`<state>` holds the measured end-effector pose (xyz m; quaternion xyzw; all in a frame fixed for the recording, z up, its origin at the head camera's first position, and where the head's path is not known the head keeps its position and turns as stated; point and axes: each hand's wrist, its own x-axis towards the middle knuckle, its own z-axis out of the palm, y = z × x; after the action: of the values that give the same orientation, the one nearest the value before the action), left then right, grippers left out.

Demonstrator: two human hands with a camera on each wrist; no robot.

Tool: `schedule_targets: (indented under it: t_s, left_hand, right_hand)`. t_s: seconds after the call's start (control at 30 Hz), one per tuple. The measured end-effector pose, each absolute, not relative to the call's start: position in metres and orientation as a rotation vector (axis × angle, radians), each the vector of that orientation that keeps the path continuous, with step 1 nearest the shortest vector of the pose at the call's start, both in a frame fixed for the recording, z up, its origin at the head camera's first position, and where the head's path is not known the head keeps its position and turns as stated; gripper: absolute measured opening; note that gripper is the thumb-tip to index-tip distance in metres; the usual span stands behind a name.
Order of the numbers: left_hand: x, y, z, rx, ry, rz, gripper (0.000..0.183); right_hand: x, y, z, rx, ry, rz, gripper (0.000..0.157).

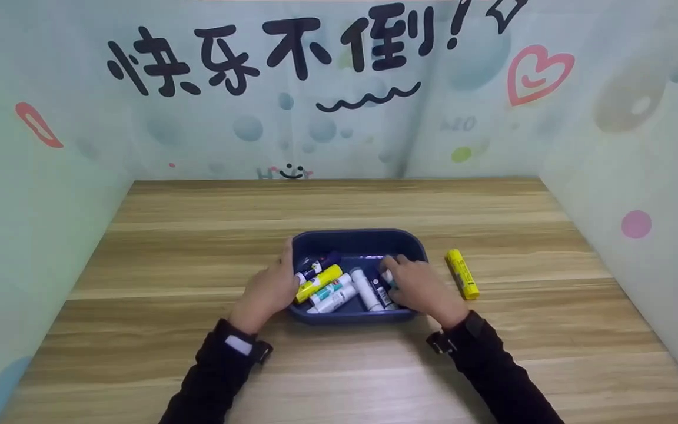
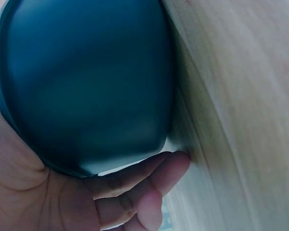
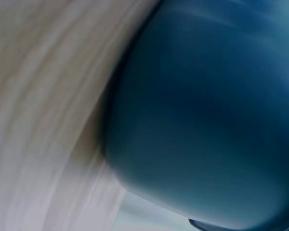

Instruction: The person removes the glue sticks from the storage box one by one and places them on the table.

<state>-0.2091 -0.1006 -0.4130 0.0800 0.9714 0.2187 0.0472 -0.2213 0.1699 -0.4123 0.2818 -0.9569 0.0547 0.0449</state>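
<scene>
A dark blue plastic tub (image 1: 351, 318) sits on the table and holds several glue sticks. My left hand (image 1: 271, 288) grips the tub's left end, thumb along the rim. In the left wrist view, the fingers (image 2: 171, 175) curl beside the tub's outer wall (image 2: 91, 82). My right hand (image 1: 424, 288) reaches over the right rim, its fingers round a white glue stick (image 1: 388, 277) mostly hidden beneath them. Left of it lie a dark-labelled glue stick (image 1: 381, 292) and a white one (image 1: 366, 290). A yellow glue stick (image 1: 319, 284) lies nearer my left hand.
Another yellow glue stick (image 1: 462, 274) lies on the wooden table (image 1: 198, 235), right of the tub. Printed panels (image 1: 351, 135) stand along the back and both sides. In the right wrist view, the tub's outer wall (image 3: 197, 110) fills most of the picture.
</scene>
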Motion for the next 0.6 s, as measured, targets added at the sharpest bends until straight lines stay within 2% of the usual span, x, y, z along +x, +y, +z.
schedule_targets:
  t_s: [0.6]
  left_hand:
    - [-0.2091, -0.1012, -0.4132, 0.242, 2.966, 0.667, 0.072]
  right_hand:
    - [-0.2244, 0.1724, -0.4135, 0.843, -2.807, 0.418, 0.029]
